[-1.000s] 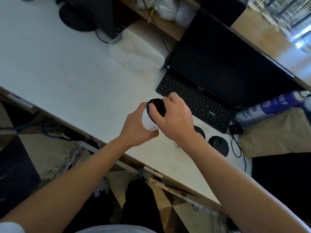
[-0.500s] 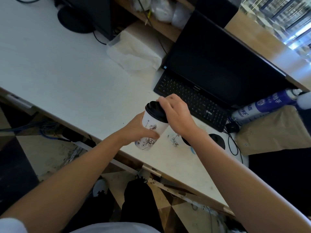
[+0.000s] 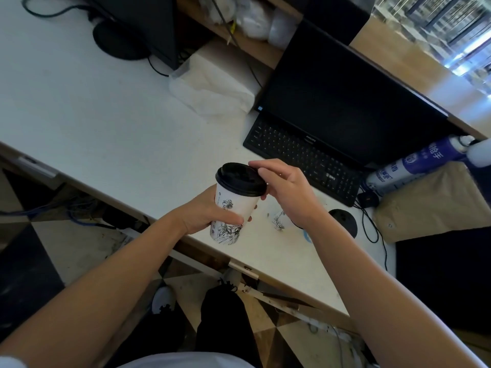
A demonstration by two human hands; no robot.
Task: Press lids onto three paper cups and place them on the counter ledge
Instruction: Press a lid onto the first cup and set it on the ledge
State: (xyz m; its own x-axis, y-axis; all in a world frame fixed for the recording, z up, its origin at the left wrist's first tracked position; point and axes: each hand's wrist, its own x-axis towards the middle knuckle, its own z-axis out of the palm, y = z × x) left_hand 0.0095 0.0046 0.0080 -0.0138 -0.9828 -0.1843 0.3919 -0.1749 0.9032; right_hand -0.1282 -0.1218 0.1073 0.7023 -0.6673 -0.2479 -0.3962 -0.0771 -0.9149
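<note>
A: Two hands meet on one paper cup, held above the near edge of the white desk, just in front of the black keyboard. The left hand is wrapped around the cup's printed wall, thumb across the front. The right hand has its fingertips on the rim of the black lid at the side nearer the keyboard; its fingers are curled but not closed around anything.

B: Is the lid seated?

A: It sits level on the cup's mouth. Whether it is pressed fully home I cannot tell from here.

B: And the other cups?

A: A second cup with the same ink drawing stands on the desk below the right wrist, mostly hidden by it. Another black lid shows beside the right forearm, between it and a brown paper bag; I cannot tell whether it lies loose or tops a cup.

B: Behind the keyboard?

A: A dark monitor; to the left of the keyboard, a pack of white napkins; to its right, a blue and white spray can lying on its side.
</note>
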